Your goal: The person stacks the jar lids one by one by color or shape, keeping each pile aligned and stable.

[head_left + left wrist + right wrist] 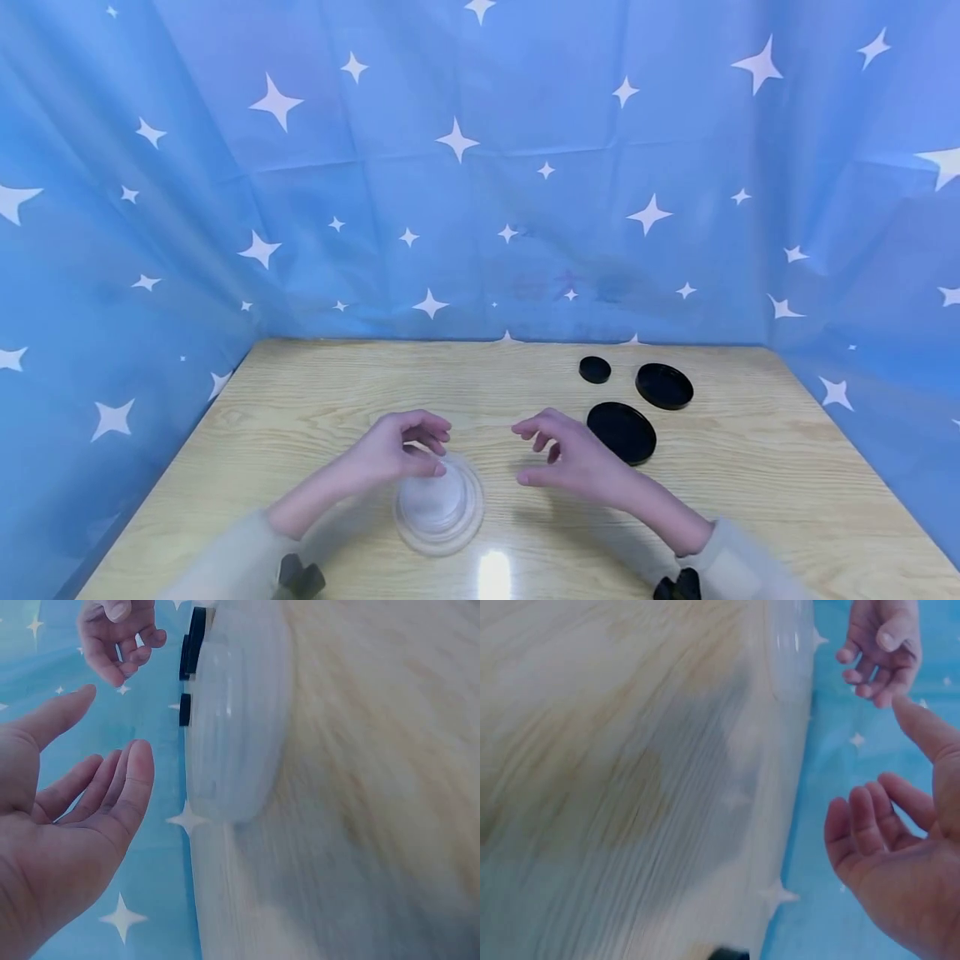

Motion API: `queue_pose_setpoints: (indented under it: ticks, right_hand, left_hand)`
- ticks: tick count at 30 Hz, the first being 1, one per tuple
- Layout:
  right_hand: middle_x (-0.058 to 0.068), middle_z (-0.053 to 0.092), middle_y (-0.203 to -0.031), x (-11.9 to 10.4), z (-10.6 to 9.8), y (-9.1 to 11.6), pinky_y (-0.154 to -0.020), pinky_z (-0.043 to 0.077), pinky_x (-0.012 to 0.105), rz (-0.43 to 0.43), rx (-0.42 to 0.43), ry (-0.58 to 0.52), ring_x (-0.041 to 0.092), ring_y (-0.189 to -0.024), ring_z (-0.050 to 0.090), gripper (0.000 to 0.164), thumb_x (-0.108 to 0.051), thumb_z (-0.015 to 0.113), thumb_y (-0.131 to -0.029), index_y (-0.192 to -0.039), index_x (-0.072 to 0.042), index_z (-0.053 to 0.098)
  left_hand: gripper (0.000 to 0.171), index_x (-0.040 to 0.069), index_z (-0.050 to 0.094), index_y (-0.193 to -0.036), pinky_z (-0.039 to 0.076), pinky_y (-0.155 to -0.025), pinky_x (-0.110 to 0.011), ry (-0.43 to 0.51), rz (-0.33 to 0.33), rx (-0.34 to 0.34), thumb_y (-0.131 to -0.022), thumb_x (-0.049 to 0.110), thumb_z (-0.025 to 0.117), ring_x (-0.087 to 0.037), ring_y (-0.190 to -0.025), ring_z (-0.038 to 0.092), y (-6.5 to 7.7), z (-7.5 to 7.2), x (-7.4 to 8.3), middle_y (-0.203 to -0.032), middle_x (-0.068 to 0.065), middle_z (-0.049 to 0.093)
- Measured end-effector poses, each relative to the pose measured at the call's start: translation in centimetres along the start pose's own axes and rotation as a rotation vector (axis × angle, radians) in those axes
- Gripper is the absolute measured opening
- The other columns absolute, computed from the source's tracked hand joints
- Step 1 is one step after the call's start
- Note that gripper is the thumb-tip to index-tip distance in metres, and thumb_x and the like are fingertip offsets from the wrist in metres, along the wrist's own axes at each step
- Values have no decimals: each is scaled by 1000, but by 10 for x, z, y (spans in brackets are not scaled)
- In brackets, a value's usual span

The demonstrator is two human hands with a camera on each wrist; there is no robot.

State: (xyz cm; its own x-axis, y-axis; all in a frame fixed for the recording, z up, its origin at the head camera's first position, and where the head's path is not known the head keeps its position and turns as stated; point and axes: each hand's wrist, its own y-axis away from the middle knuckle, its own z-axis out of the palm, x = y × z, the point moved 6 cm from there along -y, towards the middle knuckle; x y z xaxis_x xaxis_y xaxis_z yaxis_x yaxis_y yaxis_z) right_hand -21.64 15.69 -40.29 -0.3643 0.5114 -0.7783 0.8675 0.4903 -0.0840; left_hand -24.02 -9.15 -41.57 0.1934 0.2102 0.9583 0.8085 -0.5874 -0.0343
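Beneath the left hand (407,445): one translucent, stepped round piece (433,507), resting on the table (300,400). Presumably light, stiff plastic, smooth and slippery; best gripped by opposite sides of its wide base rim (442,547). Left hand and right hand (576,463): empty, fingers loosely bent.

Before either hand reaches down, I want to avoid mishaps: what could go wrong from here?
The left hand hangs close to the clear round stack and could knock it if lowered carelessly. The stack's see-through surface blends into the pale table, so a grip may be misjudged. The right hand is near the closest black disc and might nudge it.
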Motion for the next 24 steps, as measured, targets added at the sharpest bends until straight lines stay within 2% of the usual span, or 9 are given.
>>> queue_pose_setpoints:
  ticks: [4, 8, 12, 16, 20, 24]
  right_hand:
    - [10, 62, -116, 3, -15, 15, -78, 56, 31, -19, 41, 15, 29, -99, 59, 50, -22, 84, -87, -131, -6, 65]
    - [8, 61, -115, 11, -29, 30, -78, 56, 30, -23, 94, 20, 26, -97, 60, 52, -25, 85, -86, -131, -7, 65]
    - [13, 61, -117, 24, -42, 45, -79, 57, 30, 5, 135, -22, 26, -97, 61, 54, -23, 85, -86, -133, -5, 63]
    - [15, 63, -120, 38, -58, 58, -81, 57, 32, 32, 184, -42, 22, -99, 61, 56, -17, 84, -87, -135, -1, 60]
    - [18, 62, -128, 53, -76, 71, -81, 57, 31, 69, 240, -39, 18, -100, 61, 58, -13, 82, -88, -139, 1, 57]
    - [22, 58, -134, 68, -91, 85, -81, 57, 27, 121, 275, -25, 17, -102, 62, 61, -12, 80, -90, -144, 2, 53]
  left_hand:
    - [55, -13, 56, -132, 58, -92, -32, 41, 11, -47, -84, -2, 80, -42, -118, 61, -13, 11, 3, -127, -29, 61]
    - [58, -7, 57, -137, 54, -98, -32, 42, 19, -61, -85, 0, 81, -45, -130, 53, -27, 20, 12, -138, -21, 58]
    - [62, -2, 56, -140, 53, -101, -32, -8, 64, -52, -84, 0, 81, -39, -133, 52, -44, 29, 25, -144, -14, 55]
    - [62, -3, 56, -140, 53, -100, -33, -14, 112, -34, -83, -4, 81, -32, -130, 57, -63, 37, 38, -143, -14, 57]
    - [63, -1, 56, -141, 54, -99, -33, 24, 112, -34, -83, -4, 81, -26, -129, 58, -83, 46, 44, -143, -12, 57]
    - [65, 1, 56, -143, 54, -98, -31, 43, 103, -64, -83, -2, 82, -23, -129, 57, -103, 62, 47, -144, -8, 57]
